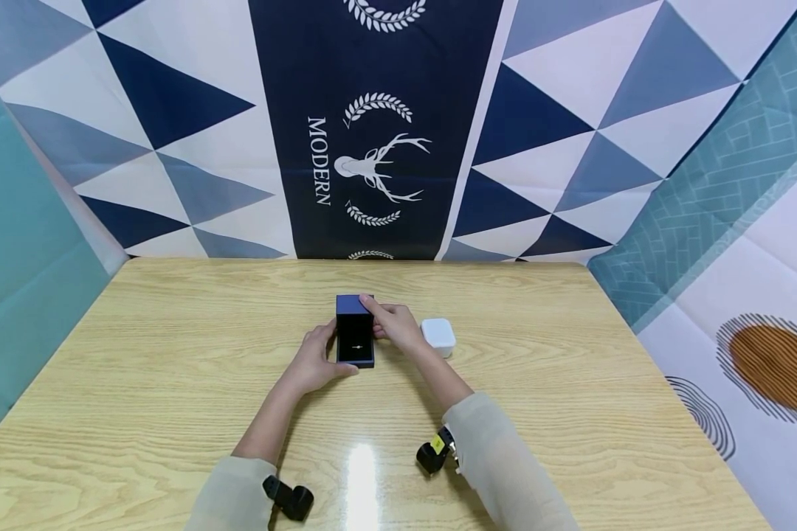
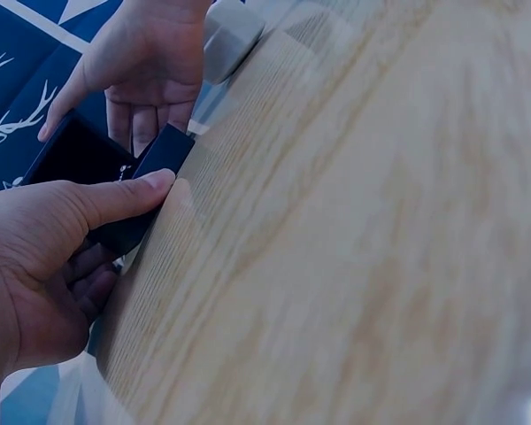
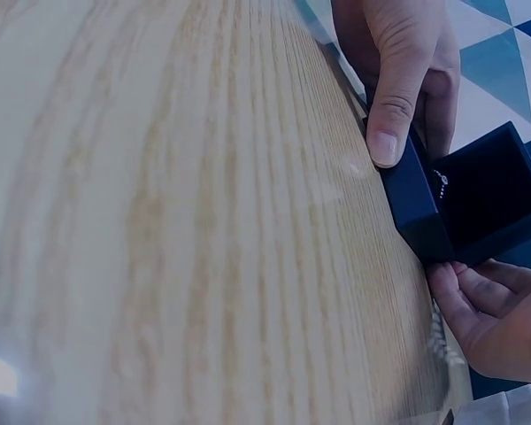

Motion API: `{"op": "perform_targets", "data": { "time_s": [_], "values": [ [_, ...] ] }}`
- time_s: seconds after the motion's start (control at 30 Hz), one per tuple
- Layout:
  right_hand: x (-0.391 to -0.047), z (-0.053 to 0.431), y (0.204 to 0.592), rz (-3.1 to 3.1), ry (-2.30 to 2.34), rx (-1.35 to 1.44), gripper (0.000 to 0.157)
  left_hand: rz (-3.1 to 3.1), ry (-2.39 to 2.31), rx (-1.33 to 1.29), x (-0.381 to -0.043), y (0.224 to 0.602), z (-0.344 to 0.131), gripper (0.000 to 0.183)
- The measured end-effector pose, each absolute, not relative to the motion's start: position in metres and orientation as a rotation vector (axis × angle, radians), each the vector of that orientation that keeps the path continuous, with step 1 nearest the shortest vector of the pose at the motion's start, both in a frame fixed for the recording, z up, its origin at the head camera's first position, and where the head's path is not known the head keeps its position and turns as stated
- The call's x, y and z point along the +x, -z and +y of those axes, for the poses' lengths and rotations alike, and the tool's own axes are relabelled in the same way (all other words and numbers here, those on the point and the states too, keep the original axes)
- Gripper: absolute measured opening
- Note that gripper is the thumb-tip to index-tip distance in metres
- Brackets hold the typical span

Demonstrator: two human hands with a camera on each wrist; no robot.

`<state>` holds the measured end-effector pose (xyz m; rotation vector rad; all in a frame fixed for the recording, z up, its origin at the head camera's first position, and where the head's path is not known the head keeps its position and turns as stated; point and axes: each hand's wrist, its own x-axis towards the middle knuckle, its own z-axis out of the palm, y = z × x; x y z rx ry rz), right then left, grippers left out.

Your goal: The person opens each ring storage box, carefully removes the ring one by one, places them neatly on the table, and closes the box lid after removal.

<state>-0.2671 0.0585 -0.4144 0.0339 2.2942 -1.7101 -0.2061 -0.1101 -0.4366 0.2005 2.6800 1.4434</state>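
Note:
A dark blue ring box point(image 1: 355, 364) stands on the table with its lid raised. Against the black lining sits a small ring point(image 1: 356, 346), also visible in the right wrist view. My left hand point(image 1: 314, 361) grips the base from the left, thumb across the front edge and fingers at the side. On the other side, my right hand point(image 1: 398, 326) holds the box, its thumb on top of the lid and its other fingers along the right side. The left wrist view shows the right fingers point(image 2: 144, 124) close to the base; the lid hides part of their grip.
A small white rounded case point(image 1: 438, 335) stands just right of the box, close by my right wrist. The wooden table point(image 1: 173, 354) ends at a patterned cloth backdrop point(image 1: 385, 221) behind. Black wrist cameras sit on both sleeves.

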Motion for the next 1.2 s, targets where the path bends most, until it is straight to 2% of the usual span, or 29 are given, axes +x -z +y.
{"op": "perform_targets", "data": {
  "time_s": [0.83,1.2],
  "values": [
    [-0.263,0.058,0.411,2.296,1.758,0.032,0.068,2.681,-1.436,0.219,-0.207,0.437,-0.111,0.097],
    [-0.255,0.063,0.405,2.293,1.856,0.048,0.06,2.666,-1.446,0.224,-0.206,0.438,-0.112,0.096]
  ]
}}
